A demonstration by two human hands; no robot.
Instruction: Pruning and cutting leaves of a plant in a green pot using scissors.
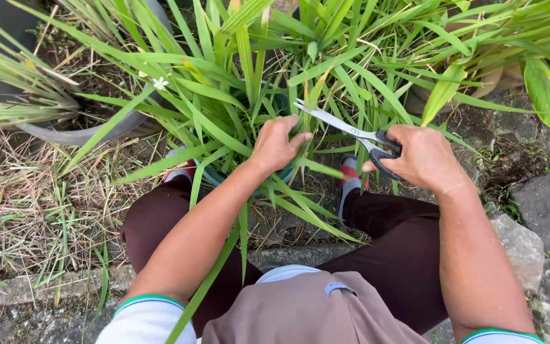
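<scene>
apron cut off below | left hand fingertips hidden in leaves | right hand holds scissors

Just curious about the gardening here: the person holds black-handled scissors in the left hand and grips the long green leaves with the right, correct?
Not quite: the hands are swapped. In the head view, the right hand holds the black-handled scissors, blades open, and the left hand grips the long green leaves.

Black-handled scissors open, blades among long green leaves.
</scene>
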